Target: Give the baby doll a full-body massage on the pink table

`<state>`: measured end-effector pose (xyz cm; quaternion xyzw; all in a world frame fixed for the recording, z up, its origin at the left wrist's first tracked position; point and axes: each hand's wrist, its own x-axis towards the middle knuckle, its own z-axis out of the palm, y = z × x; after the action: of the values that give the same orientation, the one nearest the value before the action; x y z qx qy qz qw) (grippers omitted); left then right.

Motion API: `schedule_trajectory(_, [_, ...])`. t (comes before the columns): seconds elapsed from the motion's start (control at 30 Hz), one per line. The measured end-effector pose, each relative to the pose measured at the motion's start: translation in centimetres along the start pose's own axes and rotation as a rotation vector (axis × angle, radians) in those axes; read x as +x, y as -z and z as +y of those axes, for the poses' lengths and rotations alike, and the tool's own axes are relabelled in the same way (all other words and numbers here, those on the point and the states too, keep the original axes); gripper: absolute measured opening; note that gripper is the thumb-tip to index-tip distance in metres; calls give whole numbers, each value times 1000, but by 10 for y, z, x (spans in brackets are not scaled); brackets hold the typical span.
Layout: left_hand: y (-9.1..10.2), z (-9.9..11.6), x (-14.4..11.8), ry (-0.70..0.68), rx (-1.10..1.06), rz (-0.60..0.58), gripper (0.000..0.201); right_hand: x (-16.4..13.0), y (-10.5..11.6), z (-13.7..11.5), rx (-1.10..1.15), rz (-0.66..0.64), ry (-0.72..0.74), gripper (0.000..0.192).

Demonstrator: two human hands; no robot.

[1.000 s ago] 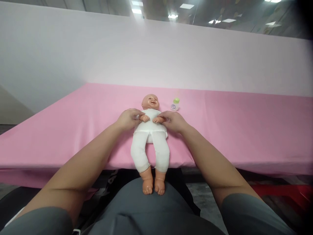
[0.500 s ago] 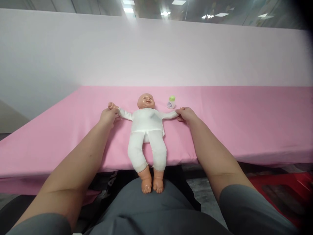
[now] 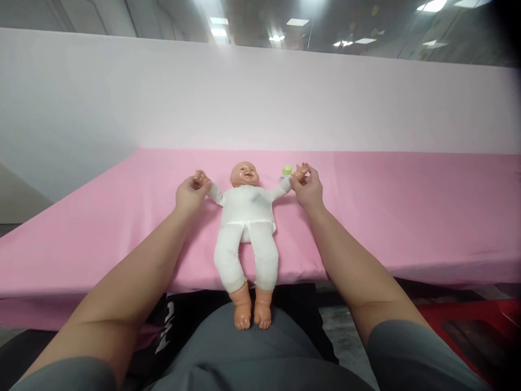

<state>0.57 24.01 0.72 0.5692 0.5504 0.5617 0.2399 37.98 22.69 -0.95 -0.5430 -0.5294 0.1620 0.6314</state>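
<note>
A baby doll (image 3: pixel 248 206) in a white cloth suit lies on its back on the pink-covered table (image 3: pixel 386 217), head toward the wall. Its bare plastic feet hang past the near edge, against my grey clothing. My left hand (image 3: pixel 192 194) is closed round the doll's arm at the wrist on the left side. On the other side, my right hand (image 3: pixel 308 190) grips the opposite wrist between thumb and fingers. Both doll arms are stretched outward and lifted. Behind the arm on the right stands a small bottle (image 3: pixel 287 170) with a light green cap, its body mostly hidden.
A pale wall or panel (image 3: pixel 260 98) rises along the table's far edge, with glass reflecting ceiling lights above it. At the lower right, beside my arm, is a red plastic stool or chair (image 3: pixel 472 320).
Both my hands have raised the doll's arms and drawn them slightly inward. The arm on the right now covers much of the bottle. The view has tilted up a little.
</note>
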Motion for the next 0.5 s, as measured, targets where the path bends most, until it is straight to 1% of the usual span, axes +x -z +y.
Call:
schedule_trajectory(0.03, [-4, 7, -8, -65, 51, -39, 32, -5, -3, -8, 2, -50, 83, 69])
schedule_trajectory(0.1, [-12, 19, -21, -196, 174, -133, 33, -16, -9, -24, 4, -213, 225, 56])
schedule_trajectory(0.13, [-15, 23, -27, -278, 255, -222, 34, -21, -13, -31, -4, -312, 278, 50])
schedule_trajectory(0.2, [-19, 28, -32, -414, 398, -369, 39, -29, -19, -41, -40, -514, 354, 38])
schedule_trajectory(0.27, [-18, 28, -32, -498, 492, -469, 42, -35, -24, -48, -82, -666, 411, 27])
schedule_trajectory(0.37, [-13, 24, -27, -588, 560, -548, 42, -38, -29, -53, -111, -795, 487, 18])
schedule_trajectory(0.43, [-11, 23, -24, -635, 586, -590, 43, -38, -29, -55, -121, -839, 512, 19])
schedule_trajectory(0.5, [-10, 23, -23, -659, 606, -617, 44, -38, -27, -59, -139, -853, 519, 20])
